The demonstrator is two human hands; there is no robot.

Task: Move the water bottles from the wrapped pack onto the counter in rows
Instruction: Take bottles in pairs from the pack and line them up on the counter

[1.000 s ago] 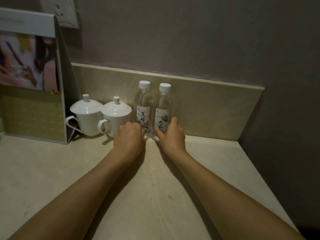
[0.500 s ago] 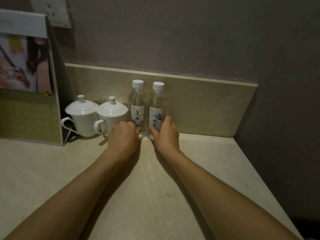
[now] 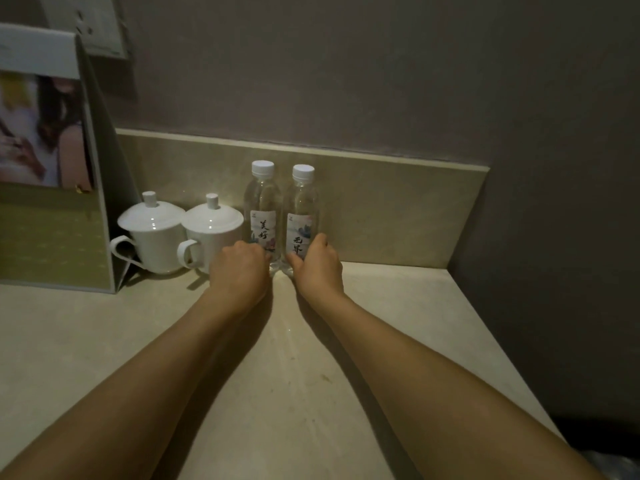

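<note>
Near the middle of the frame two water bottles stand upright and side by side on the counter, against the low stone backsplash: the left bottle and the right bottle, both with white caps. The left hand has its fingers curled around the bottom of the left bottle, and the right hand grips the bottom of the right bottle, thumb on the label side. To the left stand two white lidded cups and a standing display card.
</note>
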